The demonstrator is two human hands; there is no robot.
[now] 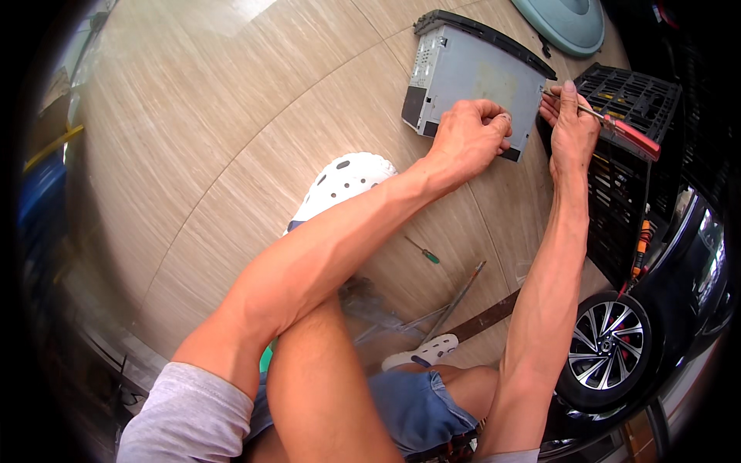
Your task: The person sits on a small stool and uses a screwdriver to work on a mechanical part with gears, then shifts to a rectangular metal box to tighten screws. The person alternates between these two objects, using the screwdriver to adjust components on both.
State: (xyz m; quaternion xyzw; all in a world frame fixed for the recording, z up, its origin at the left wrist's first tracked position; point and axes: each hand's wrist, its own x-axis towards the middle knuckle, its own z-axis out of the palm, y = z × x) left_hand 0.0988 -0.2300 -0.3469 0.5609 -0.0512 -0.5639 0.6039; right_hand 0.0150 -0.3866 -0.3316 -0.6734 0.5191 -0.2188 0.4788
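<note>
A grey metal box point(463, 73) with a curved black front panel, which looks like a car stereo unit, rests on the floor with its flat cover up. Over the near part of that cover is my left hand point(472, 137), its thumb and fingers pinched together. Whatever they hold, if anything, is too small to make out. My right hand point(573, 131) grips the shaft of a screwdriver point(634, 139) with a red handle. The handle points away to the right, while the shaft's tip is close to the box's right edge; contact there cannot be told.
Black plastic crates point(629, 96) stand to the right, beside a black car's wheel point(607, 345). A small green-handled screwdriver point(423, 251) and a thin rod point(455, 299) lie on the tiled floor near my white clogs point(343, 181). A grey-blue round basin point(567, 23) sits far right.
</note>
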